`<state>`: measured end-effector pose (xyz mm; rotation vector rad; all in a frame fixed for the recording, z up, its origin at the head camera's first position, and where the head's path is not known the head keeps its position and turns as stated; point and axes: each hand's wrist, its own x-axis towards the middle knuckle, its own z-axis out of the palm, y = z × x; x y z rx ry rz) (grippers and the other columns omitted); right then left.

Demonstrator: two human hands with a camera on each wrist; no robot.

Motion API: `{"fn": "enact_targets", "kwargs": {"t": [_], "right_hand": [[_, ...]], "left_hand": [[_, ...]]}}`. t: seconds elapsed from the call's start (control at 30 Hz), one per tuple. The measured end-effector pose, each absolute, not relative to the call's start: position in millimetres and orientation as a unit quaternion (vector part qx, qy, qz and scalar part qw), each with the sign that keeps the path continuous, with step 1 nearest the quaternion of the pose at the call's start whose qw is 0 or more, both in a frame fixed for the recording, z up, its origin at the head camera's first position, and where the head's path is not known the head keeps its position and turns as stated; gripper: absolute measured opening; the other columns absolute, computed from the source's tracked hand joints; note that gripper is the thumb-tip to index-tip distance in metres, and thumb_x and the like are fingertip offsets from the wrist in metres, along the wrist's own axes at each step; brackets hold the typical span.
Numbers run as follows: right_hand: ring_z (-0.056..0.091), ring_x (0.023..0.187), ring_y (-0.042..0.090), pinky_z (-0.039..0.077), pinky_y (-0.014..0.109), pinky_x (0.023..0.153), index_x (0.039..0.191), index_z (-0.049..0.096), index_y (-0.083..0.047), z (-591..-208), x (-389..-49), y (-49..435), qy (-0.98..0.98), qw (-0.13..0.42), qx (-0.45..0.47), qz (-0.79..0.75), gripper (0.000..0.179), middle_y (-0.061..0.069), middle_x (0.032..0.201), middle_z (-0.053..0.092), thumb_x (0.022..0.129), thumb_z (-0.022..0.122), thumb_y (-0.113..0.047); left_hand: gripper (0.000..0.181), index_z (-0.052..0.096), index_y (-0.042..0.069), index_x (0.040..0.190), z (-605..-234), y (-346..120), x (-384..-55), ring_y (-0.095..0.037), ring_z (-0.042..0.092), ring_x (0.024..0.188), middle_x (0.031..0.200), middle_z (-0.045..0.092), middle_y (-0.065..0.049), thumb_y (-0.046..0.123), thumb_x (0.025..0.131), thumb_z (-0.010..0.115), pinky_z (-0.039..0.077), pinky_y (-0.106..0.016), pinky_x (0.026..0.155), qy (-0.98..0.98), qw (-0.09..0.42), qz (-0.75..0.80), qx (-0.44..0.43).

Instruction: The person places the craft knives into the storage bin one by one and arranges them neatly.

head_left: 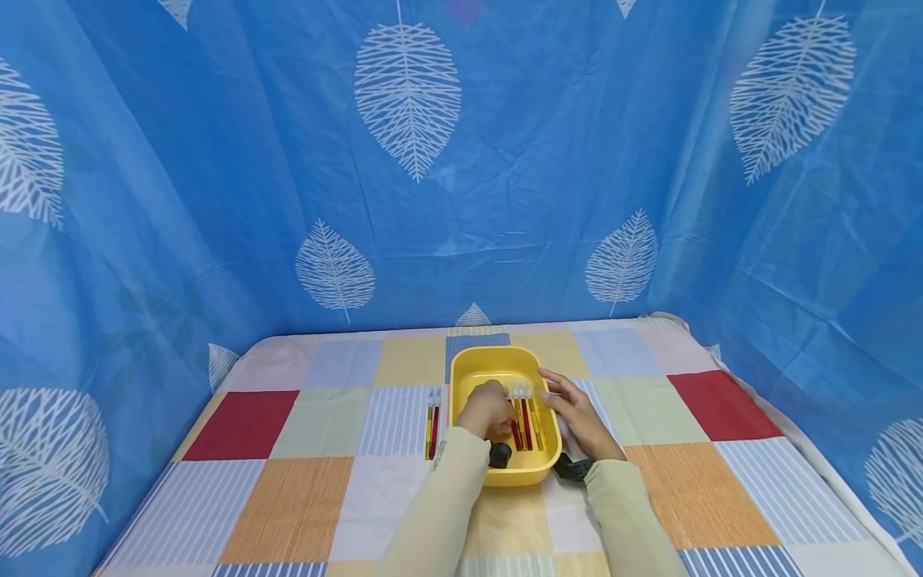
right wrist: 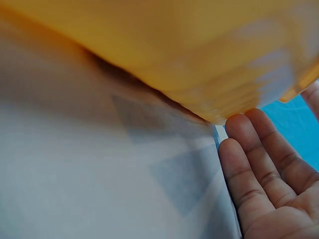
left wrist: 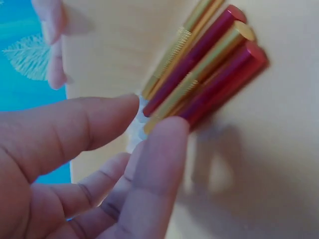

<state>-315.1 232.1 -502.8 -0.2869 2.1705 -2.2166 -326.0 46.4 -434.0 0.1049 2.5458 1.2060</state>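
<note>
Inside a yellow tray [head_left: 529, 478] lie several slim craft knives [head_left: 524, 425] side by side, with red and gold metal handles, knurled collars and pale caps. My left hand [head_left: 487, 405] reaches into the tray at their left. In the left wrist view its thumb and a fingertip [left wrist: 160, 142] stand apart at the cap ends, the fingertip right at the outermost red knife [left wrist: 228, 82]; part of that knife is hidden. At the tray's right side my right hand [head_left: 581, 417] rests with straight fingers [right wrist: 241, 130] against the outer wall and fingertips at the rim.
A gold craft knife [head_left: 429, 425] and a red one [head_left: 435, 430] lie on the patchwork tablecloth [head_left: 317, 422], left of the tray. Blue leaf-patterned curtains [head_left: 505, 176] enclose the table at the back and both sides.
</note>
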Motion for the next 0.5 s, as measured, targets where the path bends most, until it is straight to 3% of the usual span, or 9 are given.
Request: {"fn": "enact_targets", "kwargs": {"t": [0.23,0.4,0.5], "right_hand": [[0.055,0.118,0.032,0.054,0.032,0.092,0.152,0.041,-0.011,-501.3,-315.0,231.6,0.709,0.011,-0.082,-0.7,0.052,0.024,0.139,0.046,0.102,0.056,-0.016],[0.054,0.12,0.035,0.055,0.034,0.092,0.152,0.04,-0.011,-501.1,-316.1,232.4,0.707,0.016,-0.085,-0.702,0.051,0.025,0.14,0.045,0.103,0.054,-0.016],[0.053,0.122,0.037,0.055,0.034,0.092,0.152,0.04,-0.011,-502.0,-316.6,233.1,0.702,0.022,-0.086,-0.707,0.052,0.026,0.141,0.044,0.103,0.055,-0.017]], "left_hand": [[0.042,0.06,0.0,0.128,-424.0,39.6,-317.1,-0.022,0.069,0.062,0.08,0.065,-0.011,0.006,0.089,0.073,0.057,-0.031,0.056,0.88,0.158,0.444,0.052],[0.039,0.063,0.004,0.125,-413.7,34.5,-314.9,-0.023,0.07,0.069,0.098,0.069,-0.012,0.009,0.088,0.074,0.058,-0.033,0.065,0.884,0.139,0.442,0.07],[0.04,0.063,0.006,0.126,-406.9,29.4,-312.3,-0.022,0.069,0.077,0.101,0.069,-0.01,0.013,0.088,0.073,0.059,-0.034,0.071,0.881,0.136,0.445,0.09]]}}
